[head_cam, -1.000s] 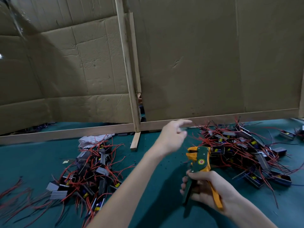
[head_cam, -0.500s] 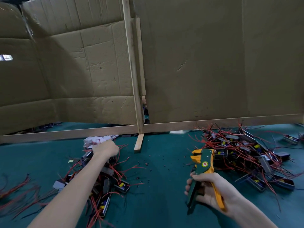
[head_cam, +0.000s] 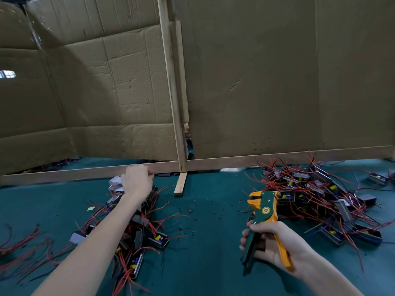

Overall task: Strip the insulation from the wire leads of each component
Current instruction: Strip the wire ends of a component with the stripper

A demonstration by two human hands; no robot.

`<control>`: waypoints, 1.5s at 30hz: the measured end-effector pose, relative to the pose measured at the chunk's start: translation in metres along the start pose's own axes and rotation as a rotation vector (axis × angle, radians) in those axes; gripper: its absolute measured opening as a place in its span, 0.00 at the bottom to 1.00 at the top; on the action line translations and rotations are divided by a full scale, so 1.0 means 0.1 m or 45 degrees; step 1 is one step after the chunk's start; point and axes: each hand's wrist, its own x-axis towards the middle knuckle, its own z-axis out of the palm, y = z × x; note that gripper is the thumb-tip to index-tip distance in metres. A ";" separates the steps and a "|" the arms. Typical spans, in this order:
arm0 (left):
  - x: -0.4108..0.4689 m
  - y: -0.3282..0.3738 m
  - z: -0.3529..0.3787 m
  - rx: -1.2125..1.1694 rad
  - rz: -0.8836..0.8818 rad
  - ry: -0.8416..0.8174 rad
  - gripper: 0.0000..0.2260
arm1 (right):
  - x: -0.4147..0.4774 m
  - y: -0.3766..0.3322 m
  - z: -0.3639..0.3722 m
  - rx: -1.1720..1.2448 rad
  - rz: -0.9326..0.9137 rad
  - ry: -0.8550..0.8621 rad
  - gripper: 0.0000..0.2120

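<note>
A person works at a green table (head_cam: 203, 265) facing a cardboard screen with an upright wooden post (head_cam: 171, 92) in its middle. Right of the post and nearer the camera, the right hand (head_cam: 275, 246) grips the handles of a yellow and green wire stripper (head_cam: 264, 210), head up, seemingly ready for the next lead. Left of the post's foot, the left hand (head_cam: 137, 180) reaches over the far end of a pile of components with red wires (head_cam: 136, 231), probably to drop or fetch one. Its fingers curl down out of sight, so any hold cannot be told. A bigger pile (head_cam: 316, 195) lies right of the post. Black specks (head_cam: 192, 212) near the post's foot look like stripped insulation.
</note>
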 end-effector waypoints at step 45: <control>-0.73 0.77 -0.12 -0.919 0.553 -1.008 0.20 | 0.00 -0.06 -0.06 0.041 -0.055 0.066 0.06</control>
